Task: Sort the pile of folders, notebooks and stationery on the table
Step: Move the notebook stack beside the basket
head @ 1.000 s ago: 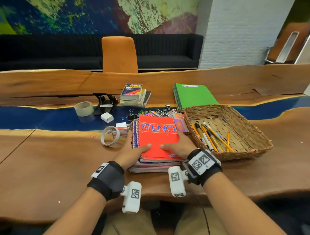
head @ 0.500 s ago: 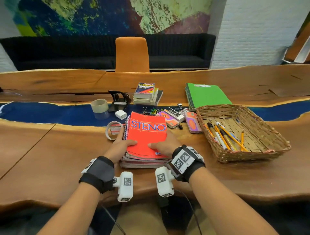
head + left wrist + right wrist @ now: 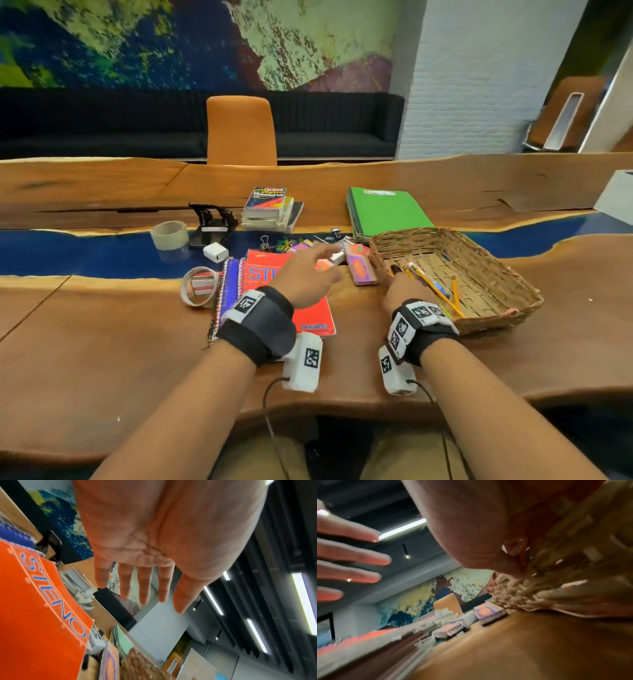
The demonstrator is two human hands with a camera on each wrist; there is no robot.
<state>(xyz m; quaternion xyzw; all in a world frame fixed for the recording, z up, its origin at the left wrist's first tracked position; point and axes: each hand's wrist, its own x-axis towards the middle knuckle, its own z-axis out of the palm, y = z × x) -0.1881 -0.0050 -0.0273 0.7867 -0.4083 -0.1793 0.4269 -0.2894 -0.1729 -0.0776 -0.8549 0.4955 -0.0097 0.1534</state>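
Observation:
A red STENO notebook (image 3: 310,310) (image 3: 34,615) tops a stack of spiral notebooks (image 3: 230,284) in front of me. My left hand (image 3: 323,262) (image 3: 145,588) hovers over its far right corner, fingers straight and empty, tips near a small white box (image 3: 337,257). A wicker basket (image 3: 496,308) (image 3: 573,574) with several pencils (image 3: 435,287) stands to the right. My right hand (image 3: 402,291) (image 3: 479,534) grips the basket's near left rim, thumb against the outside; its fingers are hidden.
A purple box (image 3: 359,270) lies between the notebooks and the basket. Loose clips (image 3: 284,244) lie behind the notebooks. Farther back are green folders (image 3: 387,209), stacked books (image 3: 270,205), a hole punch (image 3: 212,222), a tape roll (image 3: 169,234), a white cube (image 3: 215,251).
Both hands have left the notebook stack. The left lifted and reached forward over the red cover. The right moved right to the basket's rim.

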